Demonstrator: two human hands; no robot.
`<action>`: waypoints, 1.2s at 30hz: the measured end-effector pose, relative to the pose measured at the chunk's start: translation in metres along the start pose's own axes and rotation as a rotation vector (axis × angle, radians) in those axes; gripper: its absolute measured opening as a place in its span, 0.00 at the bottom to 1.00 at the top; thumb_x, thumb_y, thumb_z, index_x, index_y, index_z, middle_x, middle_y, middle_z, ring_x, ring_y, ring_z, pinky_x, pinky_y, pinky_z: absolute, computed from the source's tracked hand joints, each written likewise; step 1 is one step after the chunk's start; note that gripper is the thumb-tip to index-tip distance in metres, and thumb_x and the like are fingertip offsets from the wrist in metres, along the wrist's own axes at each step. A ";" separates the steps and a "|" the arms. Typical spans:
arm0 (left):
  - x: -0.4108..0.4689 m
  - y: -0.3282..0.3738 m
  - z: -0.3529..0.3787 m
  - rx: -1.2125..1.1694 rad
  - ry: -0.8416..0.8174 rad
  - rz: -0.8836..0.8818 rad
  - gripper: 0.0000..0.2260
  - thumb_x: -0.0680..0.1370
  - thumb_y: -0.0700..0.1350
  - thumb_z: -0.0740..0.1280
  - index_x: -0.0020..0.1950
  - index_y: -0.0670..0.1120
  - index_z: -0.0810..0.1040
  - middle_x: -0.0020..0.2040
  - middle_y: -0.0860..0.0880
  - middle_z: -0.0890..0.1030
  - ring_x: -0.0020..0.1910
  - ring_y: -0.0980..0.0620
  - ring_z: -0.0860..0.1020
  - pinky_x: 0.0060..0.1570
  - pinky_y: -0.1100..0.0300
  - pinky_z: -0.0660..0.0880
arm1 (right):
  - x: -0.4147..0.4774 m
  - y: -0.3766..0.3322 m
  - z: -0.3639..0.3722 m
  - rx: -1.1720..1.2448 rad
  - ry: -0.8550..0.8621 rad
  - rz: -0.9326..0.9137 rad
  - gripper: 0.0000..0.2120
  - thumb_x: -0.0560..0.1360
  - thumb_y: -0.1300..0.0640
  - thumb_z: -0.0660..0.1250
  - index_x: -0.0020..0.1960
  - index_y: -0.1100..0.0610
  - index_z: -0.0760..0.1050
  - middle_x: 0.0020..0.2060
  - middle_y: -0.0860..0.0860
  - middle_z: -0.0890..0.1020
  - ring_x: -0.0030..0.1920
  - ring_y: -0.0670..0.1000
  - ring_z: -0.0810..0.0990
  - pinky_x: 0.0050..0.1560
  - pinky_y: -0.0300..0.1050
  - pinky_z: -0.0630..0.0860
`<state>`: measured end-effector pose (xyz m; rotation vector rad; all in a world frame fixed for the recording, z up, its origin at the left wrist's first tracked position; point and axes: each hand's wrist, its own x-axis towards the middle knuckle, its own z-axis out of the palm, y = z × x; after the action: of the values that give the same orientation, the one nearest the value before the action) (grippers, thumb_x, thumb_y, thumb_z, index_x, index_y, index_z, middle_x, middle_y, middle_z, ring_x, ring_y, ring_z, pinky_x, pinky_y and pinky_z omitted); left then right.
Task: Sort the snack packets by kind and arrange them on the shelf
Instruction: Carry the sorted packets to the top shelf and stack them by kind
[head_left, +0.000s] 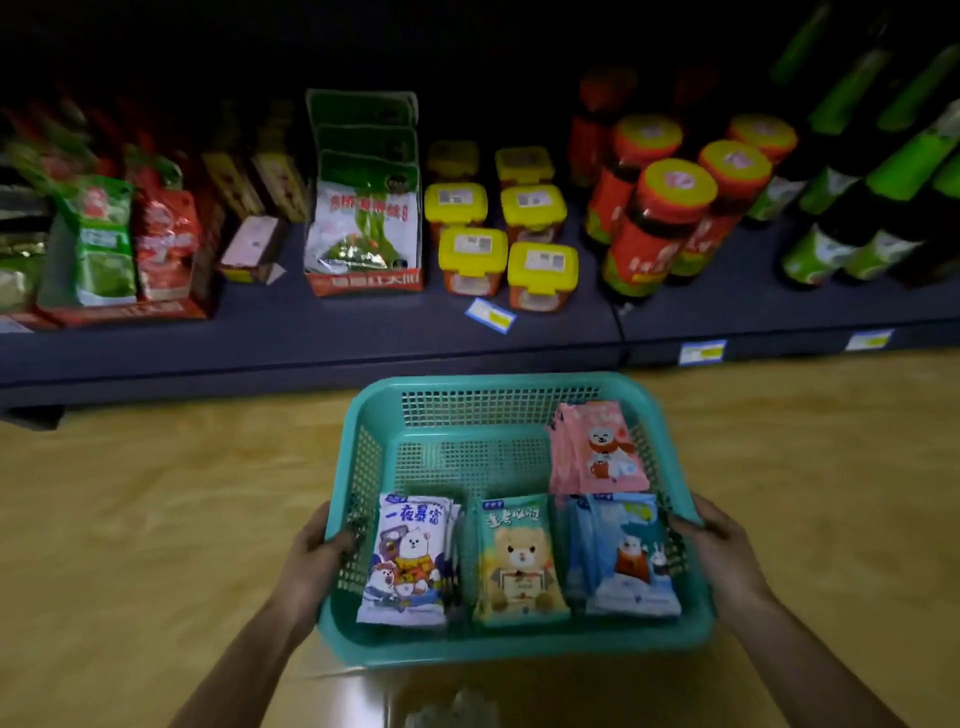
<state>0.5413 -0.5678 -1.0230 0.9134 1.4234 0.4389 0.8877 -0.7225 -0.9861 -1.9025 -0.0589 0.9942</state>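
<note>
I hold a teal plastic basket (498, 387) above the floor, in front of a low shelf (311, 338). My left hand (317, 551) grips its left rim and my right hand (719, 540) grips its right rim. Inside lie snack packets sorted in stacks: white-and-blue bear packets (408, 561) at the left, teal bear packets (519, 561) in the middle, light blue packets (628, 556) at the right, and pink packets (597, 449) behind them at the right. The basket's far left part is bare mesh.
The dark shelf holds green and red bags (130, 244) at the left, a carton of seaweed packets (363, 228), yellow-lidded tubs (506, 244), red jars with yellow lids (665, 223) and green-labelled bottles (857, 218). A loose price tag (491, 315) lies near the shelf's front. Wooden floor (156, 519) lies below.
</note>
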 end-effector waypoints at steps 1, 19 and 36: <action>0.011 -0.014 0.002 -0.004 0.005 0.002 0.19 0.74 0.29 0.57 0.57 0.48 0.76 0.45 0.42 0.84 0.41 0.41 0.82 0.36 0.52 0.77 | 0.010 0.011 0.003 0.004 -0.004 -0.001 0.18 0.75 0.71 0.61 0.62 0.62 0.74 0.51 0.63 0.80 0.45 0.62 0.79 0.51 0.59 0.75; 0.072 -0.065 0.035 0.078 0.195 0.267 0.14 0.77 0.33 0.60 0.61 0.44 0.72 0.49 0.48 0.78 0.43 0.52 0.76 0.39 0.64 0.73 | 0.035 0.045 0.061 -0.415 0.163 -0.677 0.12 0.75 0.59 0.67 0.58 0.51 0.75 0.55 0.44 0.77 0.55 0.45 0.77 0.55 0.41 0.76; 0.022 -0.073 0.025 0.335 0.276 0.555 0.11 0.75 0.31 0.62 0.52 0.43 0.77 0.48 0.49 0.79 0.44 0.65 0.76 0.41 0.74 0.73 | -0.030 0.112 0.229 -0.905 -0.226 -0.458 0.41 0.66 0.46 0.74 0.69 0.62 0.58 0.65 0.58 0.66 0.66 0.56 0.65 0.66 0.45 0.63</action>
<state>0.5501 -0.6024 -1.0954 1.5810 1.5071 0.7765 0.6781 -0.6307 -1.1023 -2.3751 -1.1946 0.9193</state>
